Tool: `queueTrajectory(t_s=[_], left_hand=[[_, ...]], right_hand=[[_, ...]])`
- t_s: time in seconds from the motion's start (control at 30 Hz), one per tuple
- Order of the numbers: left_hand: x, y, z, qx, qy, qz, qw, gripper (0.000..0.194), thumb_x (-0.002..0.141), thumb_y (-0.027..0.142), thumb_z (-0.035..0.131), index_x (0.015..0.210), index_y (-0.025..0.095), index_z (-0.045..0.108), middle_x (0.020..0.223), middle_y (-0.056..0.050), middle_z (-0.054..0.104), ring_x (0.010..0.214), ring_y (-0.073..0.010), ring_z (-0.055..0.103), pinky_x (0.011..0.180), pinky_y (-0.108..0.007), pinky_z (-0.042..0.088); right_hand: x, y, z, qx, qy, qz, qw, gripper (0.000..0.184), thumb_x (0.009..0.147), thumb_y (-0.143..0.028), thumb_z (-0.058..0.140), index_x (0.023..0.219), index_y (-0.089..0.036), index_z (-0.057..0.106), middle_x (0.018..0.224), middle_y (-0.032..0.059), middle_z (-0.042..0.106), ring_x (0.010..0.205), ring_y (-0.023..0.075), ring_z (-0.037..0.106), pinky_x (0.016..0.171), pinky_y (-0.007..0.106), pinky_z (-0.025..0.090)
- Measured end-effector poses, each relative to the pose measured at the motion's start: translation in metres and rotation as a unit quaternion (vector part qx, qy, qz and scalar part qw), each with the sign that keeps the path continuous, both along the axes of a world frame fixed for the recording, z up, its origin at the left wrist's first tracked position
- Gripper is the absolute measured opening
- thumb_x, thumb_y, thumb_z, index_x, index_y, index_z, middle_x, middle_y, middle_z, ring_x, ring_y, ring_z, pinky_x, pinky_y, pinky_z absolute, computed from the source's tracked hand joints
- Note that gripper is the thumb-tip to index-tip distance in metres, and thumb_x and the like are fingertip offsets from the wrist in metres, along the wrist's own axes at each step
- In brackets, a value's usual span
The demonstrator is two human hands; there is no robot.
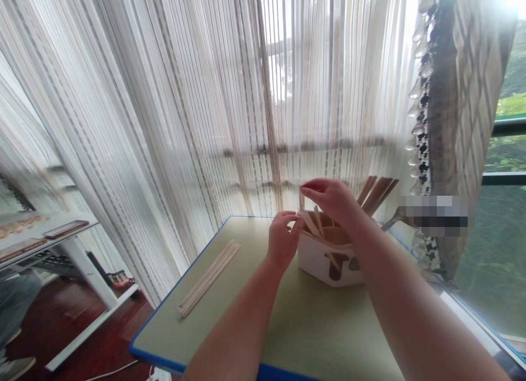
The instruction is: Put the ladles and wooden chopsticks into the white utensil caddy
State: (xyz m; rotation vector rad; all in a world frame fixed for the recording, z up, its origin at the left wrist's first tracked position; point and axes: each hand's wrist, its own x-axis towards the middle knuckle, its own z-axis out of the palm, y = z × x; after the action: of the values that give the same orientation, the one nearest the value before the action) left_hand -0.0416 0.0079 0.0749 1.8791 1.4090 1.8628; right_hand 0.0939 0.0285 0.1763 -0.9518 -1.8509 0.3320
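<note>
A white utensil holder with brown cut-outs stands on the far side of a green table. Pale wooden chopsticks stick out of it, with darker brown ones at its right. My right hand is above the holder, fingers pinched on the top of a pale chopstick. My left hand is at the holder's left rim, fingers curled around the lower part of the chopsticks. A bundle of pale chopsticks lies flat on the table to the left.
The table has a blue edge and sits in a corner against sheer striped curtains. A dark patterned drape hangs at right by a window. A white shelf unit stands at left on a dark wood floor.
</note>
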Motion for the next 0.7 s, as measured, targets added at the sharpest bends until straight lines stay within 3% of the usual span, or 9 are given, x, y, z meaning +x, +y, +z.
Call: queueTrajectory(t_s=[0.13, 0.27, 0.37, 0.47, 0.57, 0.7], left_hand=[[-0.001, 0.001, 0.0, -0.028, -0.032, 0.016, 0.999, 0.013, 0.076, 0.026, 0.061, 0.079, 0.014, 0.067, 0.097, -0.009, 0.062, 0.087, -0.0159, 0.059, 0.061, -0.022, 0.05], [-0.002, 0.005, -0.001, -0.045, -0.062, 0.012, 0.997, 0.018, 0.075, 0.029, 0.062, 0.083, 0.013, 0.066, 0.094, -0.009, 0.063, 0.077, -0.0142, 0.061, 0.059, -0.023, 0.049], [0.0, 0.006, 0.0, -0.058, -0.086, 0.011, 0.995, 0.024, 0.074, 0.031, 0.064, 0.09, 0.013, 0.065, 0.089, -0.008, 0.065, 0.072, -0.0142, 0.061, 0.059, -0.024, 0.049], [0.0, 0.005, 0.001, -0.06, -0.096, -0.003, 0.994, 0.023, 0.074, 0.031, 0.064, 0.088, 0.013, 0.066, 0.086, -0.008, 0.066, 0.071, -0.0142, 0.062, 0.06, -0.024, 0.049], [0.0, 0.006, 0.001, -0.04, -0.084, -0.012, 0.996, 0.019, 0.076, 0.03, 0.061, 0.085, 0.014, 0.068, 0.088, -0.008, 0.066, 0.074, -0.0143, 0.061, 0.062, -0.024, 0.049], [-0.002, 0.011, -0.002, -0.033, -0.08, -0.003, 0.996, 0.018, 0.077, 0.03, 0.06, 0.084, 0.015, 0.069, 0.086, -0.006, 0.067, 0.076, -0.0144, 0.061, 0.068, -0.025, 0.049]], right_hand=[[0.001, 0.014, -0.008, -0.012, 0.079, -0.01, 0.997, 0.029, 0.075, -0.039, 0.055, 0.085, -0.016, 0.07, 0.075, 0.0056, 0.069, 0.066, 0.0152, 0.06, 0.063, 0.027, 0.045], [-0.001, 0.031, -0.019, -0.112, 0.081, -0.034, 0.99, 0.034, 0.076, -0.035, 0.054, 0.1, -0.013, 0.065, 0.086, 0.0084, 0.069, 0.07, 0.0159, 0.06, 0.063, 0.027, 0.045], [-0.004, 0.035, -0.024, -0.199, 0.08, -0.007, 0.977, 0.031, 0.079, -0.036, 0.049, 0.086, -0.013, 0.067, 0.083, 0.008, 0.068, 0.069, 0.0151, 0.06, 0.061, 0.025, 0.044], [-0.004, 0.028, -0.024, -0.238, 0.089, 0.009, 0.967, 0.031, 0.077, -0.039, 0.049, 0.07, -0.014, 0.066, 0.071, 0.0055, 0.066, 0.06, 0.0134, 0.057, 0.055, 0.024, 0.042], [-0.001, 0.02, -0.021, -0.25, 0.091, 0.029, 0.964, 0.025, 0.073, -0.037, 0.055, 0.069, -0.015, 0.067, 0.062, 0.0033, 0.063, 0.054, 0.0125, 0.054, 0.052, 0.024, 0.041], [0.001, 0.017, -0.019, -0.27, 0.087, 0.062, 0.957, 0.025, 0.071, -0.036, 0.058, 0.076, -0.015, 0.069, 0.064, 0.0048, 0.065, 0.055, 0.0137, 0.057, 0.052, 0.024, 0.043]])
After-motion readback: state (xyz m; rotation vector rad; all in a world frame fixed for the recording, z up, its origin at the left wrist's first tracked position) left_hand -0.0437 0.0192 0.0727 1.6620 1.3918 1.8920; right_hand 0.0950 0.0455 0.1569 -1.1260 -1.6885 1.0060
